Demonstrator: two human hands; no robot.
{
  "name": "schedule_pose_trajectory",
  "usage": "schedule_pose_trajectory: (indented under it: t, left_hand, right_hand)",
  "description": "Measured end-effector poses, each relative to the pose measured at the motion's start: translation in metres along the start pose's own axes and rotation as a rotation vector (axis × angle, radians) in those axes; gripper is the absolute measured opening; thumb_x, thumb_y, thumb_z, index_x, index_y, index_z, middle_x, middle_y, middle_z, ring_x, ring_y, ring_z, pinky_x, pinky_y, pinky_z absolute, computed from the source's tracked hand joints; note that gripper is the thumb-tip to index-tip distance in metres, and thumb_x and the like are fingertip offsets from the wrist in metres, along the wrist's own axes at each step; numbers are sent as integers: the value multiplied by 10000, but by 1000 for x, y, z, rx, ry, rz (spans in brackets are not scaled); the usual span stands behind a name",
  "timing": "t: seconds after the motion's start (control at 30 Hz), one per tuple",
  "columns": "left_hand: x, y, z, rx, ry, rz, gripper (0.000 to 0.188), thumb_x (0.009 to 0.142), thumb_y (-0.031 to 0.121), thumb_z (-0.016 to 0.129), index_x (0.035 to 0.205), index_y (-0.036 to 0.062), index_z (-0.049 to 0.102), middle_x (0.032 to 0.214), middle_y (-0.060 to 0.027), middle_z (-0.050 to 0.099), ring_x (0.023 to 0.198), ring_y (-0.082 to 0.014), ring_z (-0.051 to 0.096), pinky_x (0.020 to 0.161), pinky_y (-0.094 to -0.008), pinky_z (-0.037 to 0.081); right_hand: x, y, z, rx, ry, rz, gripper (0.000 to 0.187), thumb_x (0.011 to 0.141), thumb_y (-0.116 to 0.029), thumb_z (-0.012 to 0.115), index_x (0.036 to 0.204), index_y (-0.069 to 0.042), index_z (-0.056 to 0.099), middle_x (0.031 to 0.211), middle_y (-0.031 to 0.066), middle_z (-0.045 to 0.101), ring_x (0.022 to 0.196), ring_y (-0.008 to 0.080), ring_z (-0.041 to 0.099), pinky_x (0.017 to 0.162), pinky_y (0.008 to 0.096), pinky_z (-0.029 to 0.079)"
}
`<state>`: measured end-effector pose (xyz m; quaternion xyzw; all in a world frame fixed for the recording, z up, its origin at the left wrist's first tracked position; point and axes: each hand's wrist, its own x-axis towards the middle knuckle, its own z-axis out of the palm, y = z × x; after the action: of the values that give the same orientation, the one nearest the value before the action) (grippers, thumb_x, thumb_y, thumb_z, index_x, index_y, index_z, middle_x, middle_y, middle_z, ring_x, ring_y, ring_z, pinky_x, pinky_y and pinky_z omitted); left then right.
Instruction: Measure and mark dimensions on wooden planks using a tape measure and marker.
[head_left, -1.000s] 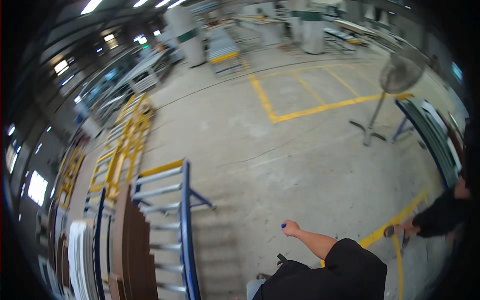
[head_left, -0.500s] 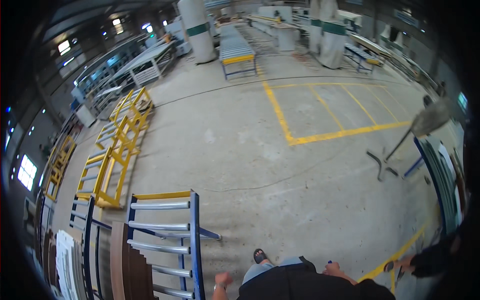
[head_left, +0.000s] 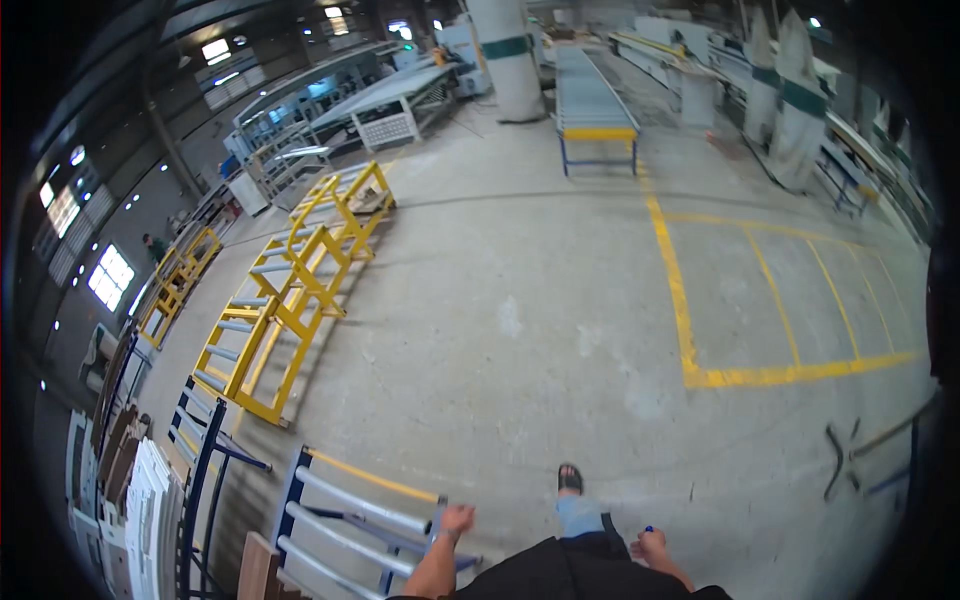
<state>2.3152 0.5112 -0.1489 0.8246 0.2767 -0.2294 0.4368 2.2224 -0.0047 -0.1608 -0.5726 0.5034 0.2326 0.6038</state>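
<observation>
My left hand (head_left: 458, 519) is closed in a loose fist with nothing seen sticking out of it. In the picture it overlaps the corner of a blue-framed roller conveyor (head_left: 365, 540) with grey rollers; whether it touches the frame I cannot tell. My right hand (head_left: 651, 545) hangs low at my other side, its fingers closed. A small blue thing (head_left: 648, 529) pokes out of that grip, too small to name. One sandalled foot (head_left: 569, 478) is forward on the concrete floor (head_left: 490, 380).
Yellow roller stands (head_left: 268, 345) run along the left. Stacked white panels (head_left: 155, 510) and a brown board (head_left: 258, 568) stand at the lower left. Ahead is a long roller conveyor (head_left: 598, 100). Yellow floor lines (head_left: 740, 378) and a stand's dark feet (head_left: 842, 455) are to the right.
The view has turned left and moved forward; floor lines and far conveyor now sit further right. My left hand has risen beside the blue conveyor's end. My right hand still holds the small blue thing.
</observation>
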Motion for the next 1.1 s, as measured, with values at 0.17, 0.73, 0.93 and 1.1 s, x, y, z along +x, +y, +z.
schedule_pose_trajectory:
  t: [0.17, 0.73, 0.93, 1.1]
  left_hand:
    - [22, 48, -4, -374, -73, -449, 341, 867, 290, 653, 987, -29, 660, 827, -151, 696, 643, -280, 692, 520, -349, 536]
    - [575, 400, -158, 638, -112, 279, 376, 837, 391, 611, 1100, 133, 688, 914, -104, 730, 820, -254, 705, 741, -410, 544]
    - [767, 668, -310, -390, 189, 128, 344, 862, 306, 662, 993, -10, 702, 780, -92, 715, 670, -167, 692, 602, -289, 540]
    - [920, 740, -365, -308, 286, 137, 326, 889, 291, 629, 1034, 3, 673, 855, -85, 712, 681, -139, 674, 577, -286, 524]
  right_hand:
    - [122, -224, 86, -192, 18, -173, 266, 818, 32, 560, 1079, -18, 544, 767, 195, 629, 594, 330, 669, 439, 418, 538]
    - [251, -754, 390, -500, -28, -181, 223, 819, -42, 653, 1027, 21, 602, 791, 189, 687, 625, 289, 697, 475, 405, 552]
    - [351, -843, 462, -611, -166, -245, 204, 810, -17, 627, 990, 54, 565, 736, 190, 660, 609, 313, 696, 461, 444, 552]
    - [461, -973, 566, -728, -366, -494, 167, 793, -11, 619, 903, 95, 551, 718, 185, 643, 597, 325, 691, 466, 447, 560]
